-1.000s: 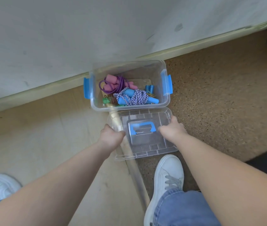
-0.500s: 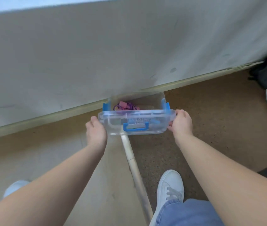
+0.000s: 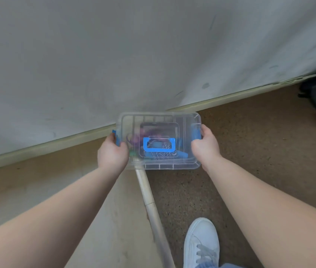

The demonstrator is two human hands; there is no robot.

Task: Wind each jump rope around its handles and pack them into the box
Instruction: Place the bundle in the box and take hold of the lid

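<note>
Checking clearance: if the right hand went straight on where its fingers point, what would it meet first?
The right hand grips the lid at its right edge, so the lid itself; beyond it, probably the wall.

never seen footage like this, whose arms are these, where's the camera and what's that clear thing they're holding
No machine here: a person wears one wide-angle camera on the head, looking forward and down, so those are the wearer's own arms. The left hand and right hand grip the two short sides of a clear plastic box at the foot of a grey wall. Its lid, with a blue handle, lies on top. Through it, blurred, show coloured jump ropes. Nearer are a white shoe and a pale strip across the floor.
</note>
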